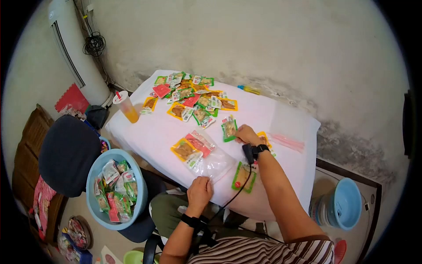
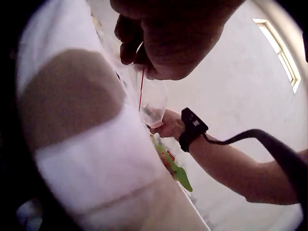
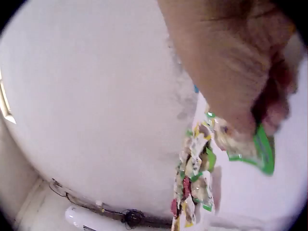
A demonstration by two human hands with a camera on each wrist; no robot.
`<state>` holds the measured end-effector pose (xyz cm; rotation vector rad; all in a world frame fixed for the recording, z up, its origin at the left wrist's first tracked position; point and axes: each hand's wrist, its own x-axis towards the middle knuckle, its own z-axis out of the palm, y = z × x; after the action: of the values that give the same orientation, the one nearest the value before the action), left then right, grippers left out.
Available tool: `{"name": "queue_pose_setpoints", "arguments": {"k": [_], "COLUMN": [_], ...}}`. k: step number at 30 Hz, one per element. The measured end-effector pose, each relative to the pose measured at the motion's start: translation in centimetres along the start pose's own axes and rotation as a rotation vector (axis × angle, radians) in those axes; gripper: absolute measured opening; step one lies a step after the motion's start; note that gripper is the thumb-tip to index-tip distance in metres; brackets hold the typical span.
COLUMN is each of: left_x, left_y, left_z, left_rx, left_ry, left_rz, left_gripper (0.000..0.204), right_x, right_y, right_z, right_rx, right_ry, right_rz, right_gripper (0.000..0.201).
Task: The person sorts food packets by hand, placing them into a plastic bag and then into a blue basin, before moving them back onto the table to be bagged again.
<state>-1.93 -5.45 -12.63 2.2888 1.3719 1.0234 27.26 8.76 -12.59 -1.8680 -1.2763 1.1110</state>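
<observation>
In the head view a clear plastic bag (image 1: 215, 163) lies on the white-covered table (image 1: 151, 127), with a yellow-edged packet (image 1: 184, 149) and a red packet (image 1: 200, 144) at its far end. My left hand (image 1: 200, 193) pinches the bag's near edge; its fingers (image 2: 127, 48) are curled in the left wrist view. My right hand (image 1: 247, 135) grips a green-edged packet (image 1: 229, 128) by its side, also seen in the right wrist view as a packet (image 3: 245, 147) under the fingers. Another green-edged packet (image 1: 244, 177) lies nearer me, and a yellow-edged one (image 1: 263, 137) is partly behind my right wrist.
Mixed packets (image 1: 193, 94) are heaped at the table's far side, beside a cup of orange drink (image 1: 127, 108). Pink-edged clear bags (image 1: 285, 141) lie at the right. A blue basin (image 1: 91, 193) of packets stands at the left, near a dark chair (image 1: 68, 156).
</observation>
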Motion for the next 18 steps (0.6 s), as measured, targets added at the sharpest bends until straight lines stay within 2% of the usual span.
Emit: {"name": "queue_pose_setpoints", "arguments": {"k": [1,3,4,5,7,8,9,11,12,13,15,17,18], "left_x": [0.0,0.0,0.0,-0.1,-0.1,0.1,0.0,-0.1,0.0,0.1,0.3,0.5,0.6], "left_y": [0.0,0.2,0.3,0.3,0.3,0.4,0.4,0.2,0.3,0.3,0.4,0.7,0.8], "left_z": [0.0,-0.3,-0.4,-0.4,-0.2,-0.1,0.0,0.1,0.1,0.1,-0.2,-0.5,-0.6], "left_rx": [-0.008,-0.008,-0.006,-0.005,0.016,0.017,0.007,0.013,0.014,0.015,0.021,0.04,0.046], "left_ry": [0.013,0.005,-0.004,-0.006,-0.01,-0.011,-0.01,-0.003,0.002,0.006,0.013,0.015,0.035], "left_rz": [-0.012,-0.021,-0.03,-0.029,-0.017,-0.015,-0.01,-0.023,-0.016,-0.011,-0.021,0.028,0.057], "left_gripper": [0.009,0.009,0.009,0.009,0.009,0.009,0.009,0.009,0.008,0.008,0.008,0.008,0.008], "right_x": [-1.5,-4.0,-3.7,-3.2,-1.9,-1.1,0.3,3.2,4.0,3.9,2.1,5.2,5.1], "right_y": [-1.0,-2.5,-1.0,-0.9,-0.9,-0.6,0.2,1.3,1.1,0.0,-3.4,-0.4,0.0], "right_z": [-0.6,-1.7,-1.6,-1.5,-1.4,-0.8,-0.3,1.5,1.6,1.6,0.6,0.1,-0.3], "right_rx": [0.0,-0.493,-0.571,-0.569,-0.484,-0.475,-0.473,-0.443,-0.398,-0.393,-0.547,-0.561,-0.449], "right_ry": [0.001,-0.004,0.201,0.202,0.372,0.421,0.418,0.505,0.324,0.303,0.134,0.088,-0.011], "right_rz": [0.0,0.02,-0.145,-0.144,-0.338,-0.427,-0.428,-0.624,-0.492,-0.5,-0.168,-0.203,-0.23], "right_gripper": [0.045,0.039,0.034,0.034,0.036,0.041,0.041,0.045,0.057,0.057,0.064,0.057,0.05]}}
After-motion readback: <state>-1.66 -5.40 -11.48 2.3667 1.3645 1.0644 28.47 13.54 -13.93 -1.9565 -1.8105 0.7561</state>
